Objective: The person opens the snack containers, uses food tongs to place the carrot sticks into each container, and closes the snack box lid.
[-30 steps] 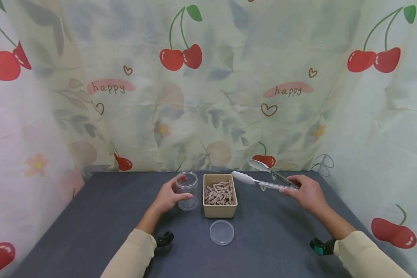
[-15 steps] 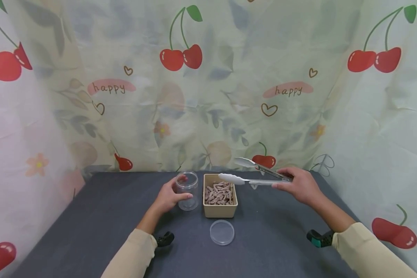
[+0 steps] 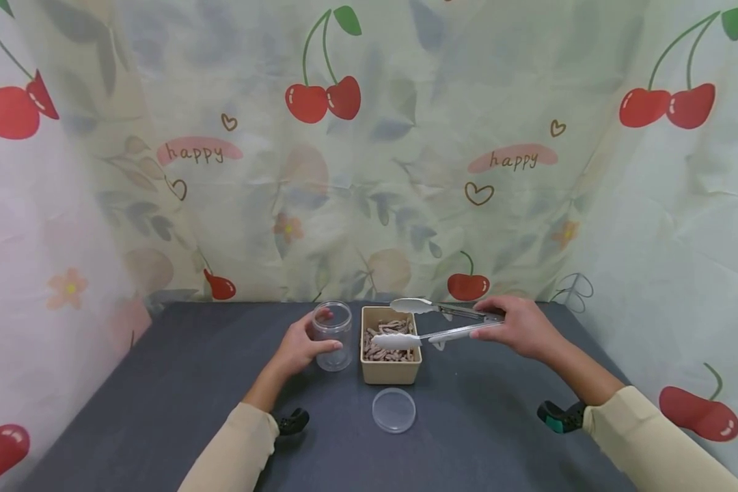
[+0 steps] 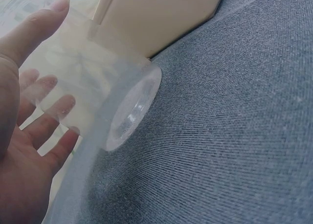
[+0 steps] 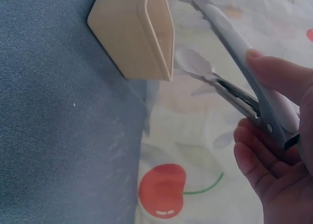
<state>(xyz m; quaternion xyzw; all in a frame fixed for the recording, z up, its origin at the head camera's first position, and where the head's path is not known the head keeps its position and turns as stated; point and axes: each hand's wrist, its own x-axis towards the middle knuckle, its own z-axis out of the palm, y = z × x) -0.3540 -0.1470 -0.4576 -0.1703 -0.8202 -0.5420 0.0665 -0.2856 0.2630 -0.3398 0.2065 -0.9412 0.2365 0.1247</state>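
My left hand [image 3: 300, 347] grips a clear, lidless jar [image 3: 333, 338] that stands upright on the table. In the left wrist view the thumb and fingers curl round the jar's wall [image 4: 83, 72]. Just right of it stands a beige rectangular box [image 3: 391, 372] holding many small greyish-brown stick-like pieces [image 3: 389, 328]. My right hand [image 3: 519, 328] holds metal tongs [image 3: 455, 333] near their hinged end, thumb on one arm and fingers on the other. The spread white tips of the tongs are over the box, with nothing between them.
A clear round lid [image 3: 393, 411] lies flat on the dark table [image 3: 467, 437], in front of the box. Cherry-printed cloth [image 3: 369, 171] hangs behind the table and along both sides. A tiny white speck [image 5: 74, 104] lies on the table.
My right hand has moved left and brought the open tongs from the right side to over the box, tips lower. The left hand and jar have stayed put.
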